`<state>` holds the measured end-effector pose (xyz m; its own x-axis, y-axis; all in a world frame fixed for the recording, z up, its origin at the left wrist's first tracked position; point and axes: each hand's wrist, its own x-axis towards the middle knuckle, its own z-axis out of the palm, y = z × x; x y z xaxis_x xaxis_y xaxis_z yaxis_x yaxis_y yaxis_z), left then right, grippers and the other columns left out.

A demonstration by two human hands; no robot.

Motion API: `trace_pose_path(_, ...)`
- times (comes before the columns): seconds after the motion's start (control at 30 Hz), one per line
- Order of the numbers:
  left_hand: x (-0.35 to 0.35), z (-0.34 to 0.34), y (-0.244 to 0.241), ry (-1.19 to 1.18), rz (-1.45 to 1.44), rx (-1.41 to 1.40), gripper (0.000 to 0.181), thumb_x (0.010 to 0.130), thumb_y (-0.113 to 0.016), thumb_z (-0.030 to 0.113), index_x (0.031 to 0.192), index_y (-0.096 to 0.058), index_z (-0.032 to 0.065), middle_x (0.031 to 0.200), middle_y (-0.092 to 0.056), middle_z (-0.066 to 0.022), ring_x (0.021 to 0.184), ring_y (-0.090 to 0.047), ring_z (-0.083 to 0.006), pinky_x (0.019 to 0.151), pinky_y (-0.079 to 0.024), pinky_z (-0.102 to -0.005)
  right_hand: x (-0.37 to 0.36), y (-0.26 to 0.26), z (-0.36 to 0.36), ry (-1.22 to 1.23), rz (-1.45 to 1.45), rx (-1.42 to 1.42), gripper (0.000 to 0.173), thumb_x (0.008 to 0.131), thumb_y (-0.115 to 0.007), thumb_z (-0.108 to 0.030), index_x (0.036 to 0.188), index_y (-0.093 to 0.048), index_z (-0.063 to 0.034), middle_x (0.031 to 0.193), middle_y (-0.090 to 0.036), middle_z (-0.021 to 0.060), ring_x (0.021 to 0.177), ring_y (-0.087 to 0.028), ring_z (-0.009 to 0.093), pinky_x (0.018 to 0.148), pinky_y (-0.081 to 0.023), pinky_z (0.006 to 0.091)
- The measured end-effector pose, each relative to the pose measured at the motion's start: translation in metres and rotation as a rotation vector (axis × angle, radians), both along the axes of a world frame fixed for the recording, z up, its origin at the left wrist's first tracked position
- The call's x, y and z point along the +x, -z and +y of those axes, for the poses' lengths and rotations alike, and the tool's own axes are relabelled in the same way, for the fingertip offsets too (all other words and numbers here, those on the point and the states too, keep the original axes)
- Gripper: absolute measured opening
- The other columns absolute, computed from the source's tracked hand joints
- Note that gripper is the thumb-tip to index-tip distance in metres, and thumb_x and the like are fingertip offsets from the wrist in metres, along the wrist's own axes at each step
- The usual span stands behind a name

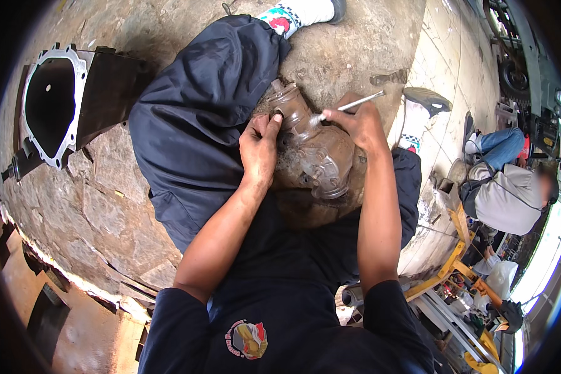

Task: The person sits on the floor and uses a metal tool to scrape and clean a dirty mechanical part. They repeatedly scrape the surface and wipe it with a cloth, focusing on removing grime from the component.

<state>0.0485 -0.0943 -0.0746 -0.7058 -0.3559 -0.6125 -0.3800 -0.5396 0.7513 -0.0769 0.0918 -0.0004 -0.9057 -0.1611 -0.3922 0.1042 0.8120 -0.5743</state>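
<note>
Between my bent legs, a greasy brown cast-metal housing (pixel 327 149) lies on the rough stone floor. It has a cylindrical neck at its upper end and a round, bolted cover at its lower end. My left hand (pixel 261 145) grips the side of the neck, its thumb at the edge of a dark port and its other fingers curled. In my right hand (pixel 362 122) is a slim brush (pixel 365 98) with a pale metal-looking handle that slants up to the right. Its whitish bristles, slightly blurred, meet the housing just below the neck.
A large dark casing (pixel 107 89) with a bare-metal flange stands on the floor at left. At far right a person (pixel 505 191) sits near a parked vehicle (pixel 537 70). A yellow metal frame (pixel 449 266) and assorted workshop items crowd the lower right.
</note>
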Motion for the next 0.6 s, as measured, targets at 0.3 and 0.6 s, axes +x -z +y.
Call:
trace_pose_path(0.3, -0.001, 0.0, -0.004, -0.011, -0.047, 0.025, 0.045, 0.102, -0.075, 0.018, 0.074, -0.04, 0.0134, 0.079, -0.038, 0.0082, 0.077, -0.033, -0.0075, 0.072, -0.035, -0.0265, -0.016, -0.007, 0.003, -0.093, -0.148, -0.018, 0.029, 0.081, -0.096, -0.019, 0.082, -0.072, -0.0025, 0.078, -0.072, 0.0041, 0.076, -0.064, 0.014, 0.071, -0.051, 0.0348)
trace_pose_path(0.6, -0.002, -0.007, -0.021, -0.012, -0.117, 0.141, 0.047, 0.103, -0.075, 0.017, 0.074, -0.038, 0.015, 0.078, -0.037, 0.0092, 0.076, -0.032, -0.0059, 0.07, -0.032, -0.0247, -0.034, 0.0, 0.0, -0.209, -0.257, 0.058, 0.031, 0.08, -0.096, -0.028, 0.087, -0.077, -0.0051, 0.083, -0.077, 0.0064, 0.083, -0.069, 0.018, 0.077, -0.053, 0.0361)
